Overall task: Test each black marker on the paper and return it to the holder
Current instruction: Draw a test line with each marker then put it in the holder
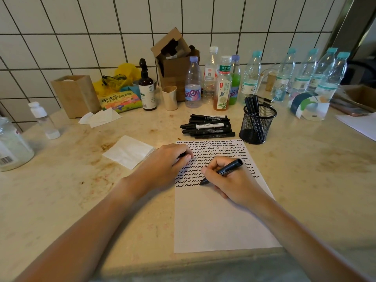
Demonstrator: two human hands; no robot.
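Observation:
A white sheet of paper (pixel 215 218) lies on the counter, its upper half filled with rows of black squiggles. My right hand (pixel 230 180) grips an uncapped black marker (pixel 227 168) with its tip on the paper at the end of the lowest row. My left hand (pixel 168 159) rests on the paper's left edge, fingers curled round a small black piece, probably the cap (pixel 182 155). A pile of black markers (pixel 207 126) lies beyond the paper. To its right stands a black mesh holder (pixel 257 127) with a few markers in it.
Folded tissues (pixel 129 151) lie left of the paper. Several water and drink bottles (pixel 221 82) line the tiled wall, with a cardboard box (pixel 175 64), a paper cup (pixel 169 97), a spray bottle (pixel 146 86) and a plastic jar (pixel 12 143) at far left.

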